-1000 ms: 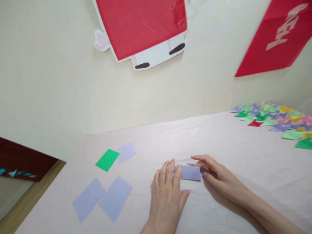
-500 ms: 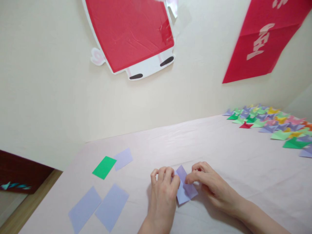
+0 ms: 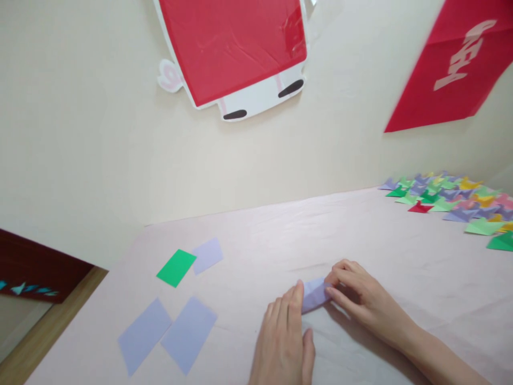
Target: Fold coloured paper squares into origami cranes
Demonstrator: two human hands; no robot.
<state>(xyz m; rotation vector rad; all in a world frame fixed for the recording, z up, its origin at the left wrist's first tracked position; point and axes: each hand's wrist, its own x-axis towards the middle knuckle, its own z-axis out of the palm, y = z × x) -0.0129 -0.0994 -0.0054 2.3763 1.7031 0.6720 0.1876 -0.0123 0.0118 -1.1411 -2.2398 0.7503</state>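
Observation:
A lavender sheet of paper point(image 3: 313, 295), folded into a narrow strip, lies on the pale tablecloth between my hands. My left hand point(image 3: 284, 334) lies flat with fingers stretched forward, its fingertips touching the strip's left end. The thumb sits apart, on the cloth. At the strip's right end, my right hand point(image 3: 355, 291) pinches the paper between thumb and fingers. Part of each end is hidden under the fingers.
Left of my hands lie a green paper square point(image 3: 176, 268) and several lavender paper sheets point(image 3: 189, 334). Many small folded paper figures point(image 3: 444, 198) in mixed colours stand at the back right. A wall with red decorations point(image 3: 236, 48) rises behind the table.
The lavender paper, which was partly spread out with creases showing, is now a folded narrow strip. My left hand has flattened from curled fingers. The view has shifted slightly.

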